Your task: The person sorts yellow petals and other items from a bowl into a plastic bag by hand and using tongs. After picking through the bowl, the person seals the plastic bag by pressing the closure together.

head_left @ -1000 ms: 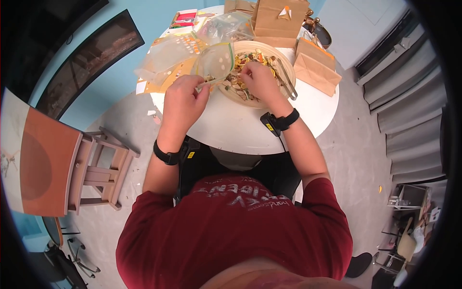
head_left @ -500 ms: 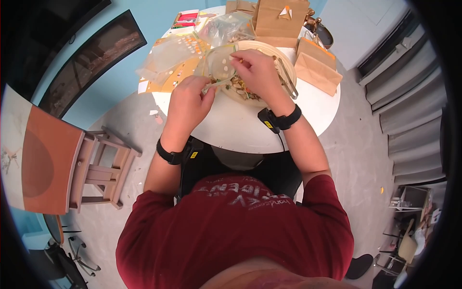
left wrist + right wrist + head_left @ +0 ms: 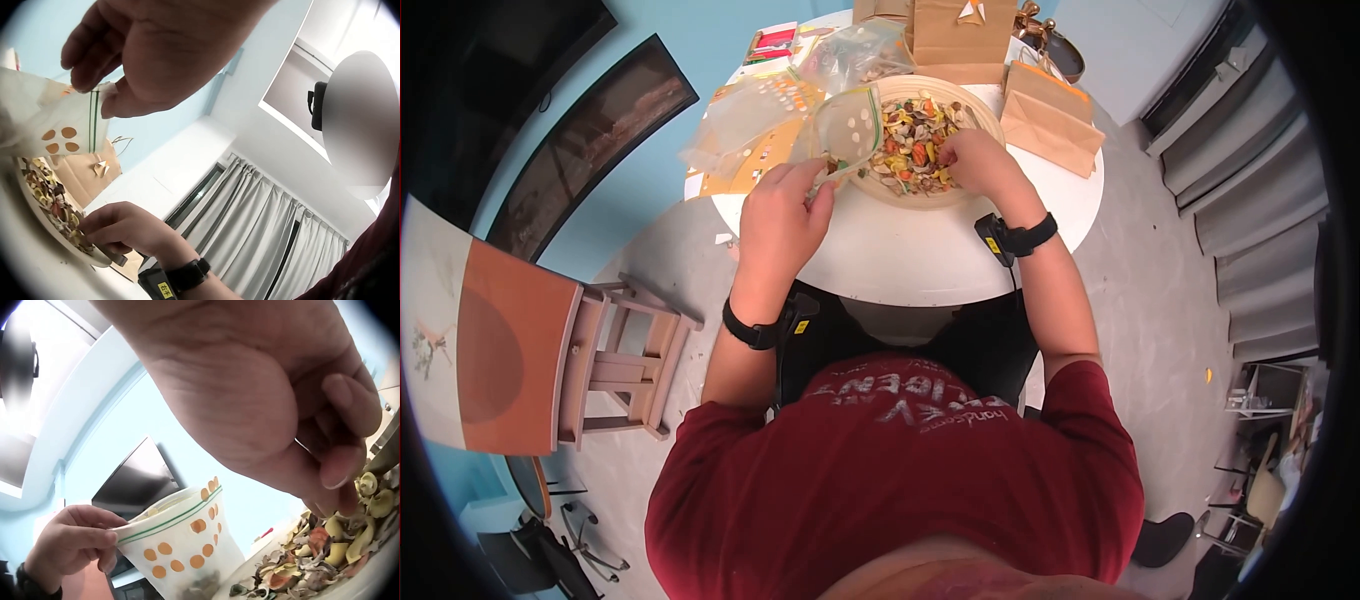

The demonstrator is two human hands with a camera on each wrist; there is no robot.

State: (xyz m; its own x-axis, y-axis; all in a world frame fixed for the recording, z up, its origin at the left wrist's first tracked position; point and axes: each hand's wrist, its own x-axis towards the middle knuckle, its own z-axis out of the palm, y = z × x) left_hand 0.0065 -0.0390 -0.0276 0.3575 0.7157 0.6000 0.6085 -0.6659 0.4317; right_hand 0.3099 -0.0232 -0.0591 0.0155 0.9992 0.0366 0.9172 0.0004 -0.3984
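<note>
My left hand [image 3: 782, 222] pinches the rim of a clear zip bag [image 3: 187, 556] with orange dots and a green zip line. The bag's mouth gapes, and some pieces show at its bottom. Beside it stands a round, pale plate [image 3: 992, 108] heaped with dried potpourri [image 3: 915, 130] in yellow, orange and brown. Over the plate's right side, my right hand [image 3: 988, 165] has its fingers curled, fingertips right at the pieces; I cannot tell whether it pinches any. A dark metal strip [image 3: 114, 255] lies by the plate's rim, partly hidden by this hand.
Two more clear bags, one dotted [image 3: 750, 115] and one plain [image 3: 860, 52], lie behind on the left of the round white table [image 3: 880, 250]. Brown paper bags stand at the back [image 3: 960, 40] and at the right [image 3: 1052, 130]. A wooden stool [image 3: 625, 365] is on the floor to the left.
My right hand moved from the plate to the bag's mouth, then back right and down to the pieces on the plate. The left hand keeps its hold on the bag.
</note>
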